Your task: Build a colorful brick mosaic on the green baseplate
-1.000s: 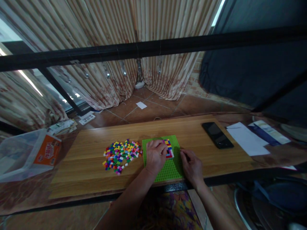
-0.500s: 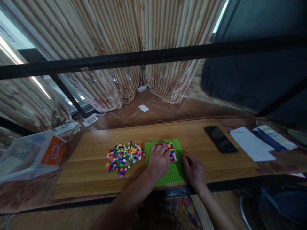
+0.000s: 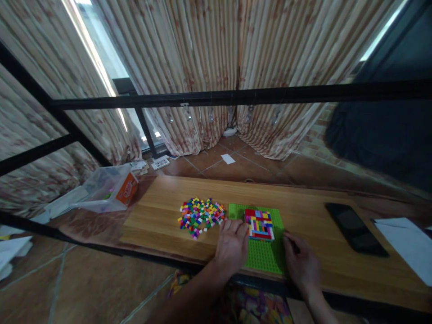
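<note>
A bright green studded baseplate (image 3: 265, 256) lies on the wooden board. On its upper part sits a flat, roughly square build of multicoloured toy bricks (image 3: 259, 224). My left hand (image 3: 232, 245) rests over the plate's left side, just left of the build, its fingers bent together; what is under them is hidden. Close against the plate's right edge is my right hand (image 3: 302, 261), fingers curled in with the thumb near them. Whether it pinches the edge or a small piece does not show. A loose heap of small coloured bricks (image 3: 202, 213) lies left of the plate.
The wooden board (image 3: 151, 225) carries a black phone (image 3: 356, 229) at the right, with white paper (image 3: 407, 245) beyond it. At the left stands a clear plastic box (image 3: 104, 191) with an orange label. A black metal bar (image 3: 209, 98) crosses ahead, before striped curtains.
My left hand has come off the brick build toward the left, uncovering it. The right hand stays by the plate's right edge. The whole view has swung left.
</note>
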`<state>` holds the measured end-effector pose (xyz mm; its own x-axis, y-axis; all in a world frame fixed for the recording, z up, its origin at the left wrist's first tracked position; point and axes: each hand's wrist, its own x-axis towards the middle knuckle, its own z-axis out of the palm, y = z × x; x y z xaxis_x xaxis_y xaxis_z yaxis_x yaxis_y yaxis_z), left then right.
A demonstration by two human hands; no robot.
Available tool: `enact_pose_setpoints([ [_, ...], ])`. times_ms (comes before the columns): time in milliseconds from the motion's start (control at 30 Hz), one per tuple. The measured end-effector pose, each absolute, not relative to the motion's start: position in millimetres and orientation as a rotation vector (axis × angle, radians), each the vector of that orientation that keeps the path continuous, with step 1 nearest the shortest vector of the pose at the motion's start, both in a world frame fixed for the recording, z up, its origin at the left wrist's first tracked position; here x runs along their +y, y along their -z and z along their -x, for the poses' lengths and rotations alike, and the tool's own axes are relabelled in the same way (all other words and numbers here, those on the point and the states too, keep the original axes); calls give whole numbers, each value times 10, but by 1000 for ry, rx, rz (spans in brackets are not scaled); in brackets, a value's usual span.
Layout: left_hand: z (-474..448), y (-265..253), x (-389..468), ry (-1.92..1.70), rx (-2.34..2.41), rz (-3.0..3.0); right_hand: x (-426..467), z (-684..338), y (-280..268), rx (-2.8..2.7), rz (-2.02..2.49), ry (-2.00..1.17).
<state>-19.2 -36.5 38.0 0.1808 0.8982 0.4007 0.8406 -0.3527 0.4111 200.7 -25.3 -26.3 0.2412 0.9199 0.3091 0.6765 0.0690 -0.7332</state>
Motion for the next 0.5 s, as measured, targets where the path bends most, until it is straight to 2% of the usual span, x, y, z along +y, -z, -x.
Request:
enact_pose_setpoints([
  [233,888,-281,-474,-823,2181,-2059,-248,-2015,264,-1526,1698,-333],
  [500,874,-270,-397,-702,2295,-2082,-254,-2012,234,-1553,1692,-299],
])
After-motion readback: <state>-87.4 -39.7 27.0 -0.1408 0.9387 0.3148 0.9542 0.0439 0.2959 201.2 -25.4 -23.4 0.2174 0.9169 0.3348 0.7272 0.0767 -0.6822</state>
